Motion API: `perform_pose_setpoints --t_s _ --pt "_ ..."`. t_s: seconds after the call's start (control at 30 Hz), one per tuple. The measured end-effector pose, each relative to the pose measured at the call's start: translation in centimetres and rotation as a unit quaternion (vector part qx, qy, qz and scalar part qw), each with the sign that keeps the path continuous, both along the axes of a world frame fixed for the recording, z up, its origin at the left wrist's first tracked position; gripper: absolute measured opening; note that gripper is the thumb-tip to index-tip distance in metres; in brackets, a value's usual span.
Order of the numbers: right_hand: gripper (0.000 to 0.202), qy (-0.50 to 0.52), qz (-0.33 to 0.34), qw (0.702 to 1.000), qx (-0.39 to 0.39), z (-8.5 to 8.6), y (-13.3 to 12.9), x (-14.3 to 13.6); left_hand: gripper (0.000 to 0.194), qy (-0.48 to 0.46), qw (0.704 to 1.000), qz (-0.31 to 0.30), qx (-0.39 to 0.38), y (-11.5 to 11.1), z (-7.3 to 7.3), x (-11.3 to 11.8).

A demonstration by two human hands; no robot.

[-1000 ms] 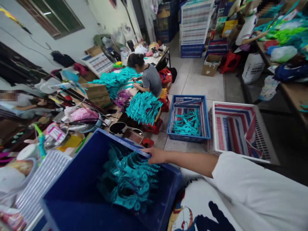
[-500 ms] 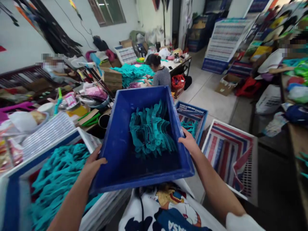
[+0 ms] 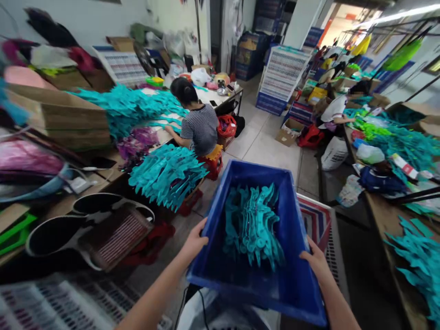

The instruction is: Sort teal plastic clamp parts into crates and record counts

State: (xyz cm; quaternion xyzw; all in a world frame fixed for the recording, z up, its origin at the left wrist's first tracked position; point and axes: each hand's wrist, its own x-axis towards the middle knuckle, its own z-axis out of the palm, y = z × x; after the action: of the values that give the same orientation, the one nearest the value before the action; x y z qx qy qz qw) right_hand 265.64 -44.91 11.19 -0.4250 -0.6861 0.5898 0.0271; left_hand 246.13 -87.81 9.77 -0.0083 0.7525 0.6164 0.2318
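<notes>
A blue plastic bin [image 3: 295, 275] is held up in front of my body, tilted so that its inside shows. Stacked teal fabric pieces [image 3: 254, 224] lie in it. My left hand [image 3: 196, 240] grips the bin's left wall, with the thumb over the rim. On the right wall, my right hand [image 3: 314, 259] holds on in the same way, thumb over the rim. The fingers of both hands are mostly hidden behind the bin's walls.
Beyond the bin a person in a striped shirt [image 3: 201, 128] sits by a table with teal piles [image 3: 127, 107]. A striped-lined crate [image 3: 332, 224] stands at right, near a long table [image 3: 381, 206]. Black containers [image 3: 55, 233] are at left.
The view has swung right and forward. The bin, still in both hands, now sits further right in view. The teal-filled crate at left has gone out of view, and a bundled teal pile shows ahead.
</notes>
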Motion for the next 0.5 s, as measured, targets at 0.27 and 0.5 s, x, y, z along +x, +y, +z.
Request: perform_pose_setpoints --t_s 0.27,0.5 --pt "0.085 -0.033 -0.045 0.998 0.020 -7.5 3.2 -13.2 0.096 -0.016 0.998 -0.052 0.010 6.4 -9.2 -18.0" --pt "0.090 0.045 -0.041 0.998 -0.031 -16.1 4.8 -28.8 0.095 0.027 0.996 -0.079 -0.029 9.4 -14.0 -34.3"
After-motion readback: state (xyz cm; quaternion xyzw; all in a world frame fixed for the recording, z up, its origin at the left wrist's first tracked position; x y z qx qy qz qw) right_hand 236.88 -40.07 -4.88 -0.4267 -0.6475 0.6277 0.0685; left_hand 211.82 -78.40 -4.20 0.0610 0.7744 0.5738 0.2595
